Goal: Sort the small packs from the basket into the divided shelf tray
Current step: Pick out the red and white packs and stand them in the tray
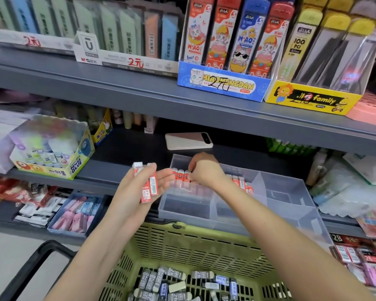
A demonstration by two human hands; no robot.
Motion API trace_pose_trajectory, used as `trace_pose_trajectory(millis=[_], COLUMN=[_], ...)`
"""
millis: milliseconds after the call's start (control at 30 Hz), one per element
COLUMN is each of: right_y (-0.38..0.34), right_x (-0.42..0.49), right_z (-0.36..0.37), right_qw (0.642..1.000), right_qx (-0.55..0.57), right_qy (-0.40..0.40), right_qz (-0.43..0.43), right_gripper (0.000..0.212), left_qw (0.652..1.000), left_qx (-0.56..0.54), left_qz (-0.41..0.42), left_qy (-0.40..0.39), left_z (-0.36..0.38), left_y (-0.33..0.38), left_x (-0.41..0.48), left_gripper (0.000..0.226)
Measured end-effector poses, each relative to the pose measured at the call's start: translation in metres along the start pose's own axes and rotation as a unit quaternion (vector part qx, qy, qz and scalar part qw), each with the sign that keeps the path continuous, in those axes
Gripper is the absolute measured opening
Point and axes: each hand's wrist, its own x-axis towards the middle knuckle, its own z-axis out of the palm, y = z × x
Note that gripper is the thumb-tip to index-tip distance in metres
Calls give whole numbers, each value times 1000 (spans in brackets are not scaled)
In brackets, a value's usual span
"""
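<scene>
— How far along?
— Early. Just left of your right hand (204, 170), three red packs (180, 175) stand in the tray (291, 192), and about three stand to its right. Its fingers curl down; whether they pinch one, I cannot tell.
— What remains?
— Your left hand (128, 192) grips two or three red ones. Below both hands, over a dozen grey packs (174, 285) lie in the basket (182, 240).

A blue display box (223, 84) and a yellow display box (310, 98) are set at the front edge of the grey upper shelf (117, 83). A glue box (52, 153) and a phone (188, 141) are placed on the middle shelf (126, 146). Pale floor (4, 246) is seen at lower left.
</scene>
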Motion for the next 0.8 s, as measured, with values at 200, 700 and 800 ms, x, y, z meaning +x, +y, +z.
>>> trace_pose_trajectory(millis=[200, 700, 800], right_y=[-5, 16, 30], right_x=[-30, -51, -35], right_z=[-6, -40, -39], right_qw=[985, 875, 943], right_qx=[129, 483, 331], right_qy=[106, 10, 37], right_qz=[-40, -13, 31], right_gripper=[11, 22, 19], left_qw=[999, 995, 999], left_qx=[17, 100, 41], left_qz=[-12, 12, -14], left_qy=[25, -14, -1], left_z=[-8, -2, -6], left_y=[-5, -5, -5], left_x=[1, -11, -11], left_gripper=[37, 49, 45])
